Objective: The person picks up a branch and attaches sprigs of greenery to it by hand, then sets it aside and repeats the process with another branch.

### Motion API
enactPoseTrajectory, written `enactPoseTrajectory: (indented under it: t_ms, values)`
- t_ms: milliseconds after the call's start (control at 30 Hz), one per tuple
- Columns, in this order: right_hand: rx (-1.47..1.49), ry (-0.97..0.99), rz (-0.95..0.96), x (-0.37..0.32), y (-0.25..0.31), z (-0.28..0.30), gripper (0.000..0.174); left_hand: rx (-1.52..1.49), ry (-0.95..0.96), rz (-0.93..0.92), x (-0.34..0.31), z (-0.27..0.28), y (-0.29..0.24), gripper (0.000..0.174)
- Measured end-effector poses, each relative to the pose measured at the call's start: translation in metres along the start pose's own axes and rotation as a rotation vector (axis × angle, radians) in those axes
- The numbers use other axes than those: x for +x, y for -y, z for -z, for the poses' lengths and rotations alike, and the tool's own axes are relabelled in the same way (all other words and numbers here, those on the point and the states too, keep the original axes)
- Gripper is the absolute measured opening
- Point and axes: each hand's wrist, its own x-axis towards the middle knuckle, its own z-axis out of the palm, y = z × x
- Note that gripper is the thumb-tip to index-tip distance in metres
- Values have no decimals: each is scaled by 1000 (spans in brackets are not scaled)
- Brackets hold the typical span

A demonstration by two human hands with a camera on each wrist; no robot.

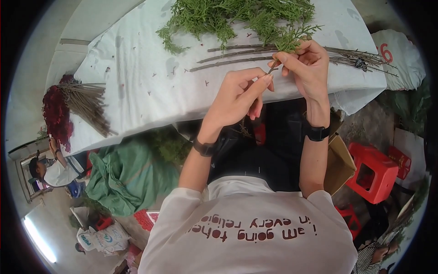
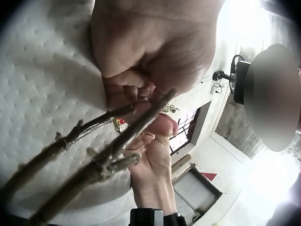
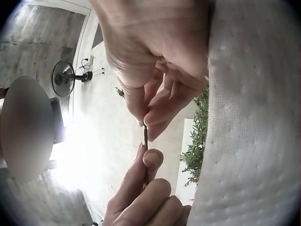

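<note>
Fingertips of both hands meet on a thin brown twig [image 1: 273,67] above the table's near edge. My left hand [image 1: 239,93] pinches its lower end between thumb and forefinger. At the upper part, my right hand [image 1: 308,66] pinches it too, with a green leafy sprig [image 1: 288,42] overlapping these fingers in the head view. The right wrist view shows the twig [image 3: 146,134] as a short dark piece between the two pairs of fingertips. Two bare brown stems [image 2: 106,162] cross the left wrist view close to the camera.
A heap of green conifer foliage [image 1: 242,18] lies on the white-covered table [image 1: 150,91]. Bare stems [image 1: 237,57] lie behind the hands. Dark red bundled stems [image 1: 89,102] rest at the left. Below are a green sack [image 1: 127,178], a cardboard box [image 1: 340,164] and a red stool [image 1: 376,171].
</note>
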Motion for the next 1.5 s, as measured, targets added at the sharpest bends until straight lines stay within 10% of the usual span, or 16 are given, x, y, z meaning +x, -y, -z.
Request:
enactPoseTrajectory:
  t_ms: [800,900,1033,1500]
  values:
    - [142,-240,-4,3,20,4,26,-122,-25,-164,0,4,8,30]
    - [-523,-490,-3,11,35,14,23,-134,-59,-175,-2,2,10,29]
    - [-1251,-321,255,34,32,49,22,-99,-67,-197,-1,1,11,26]
    - [-1203,-363,131,37,42,53,23,-125,-78,-216,1,2,15,26]
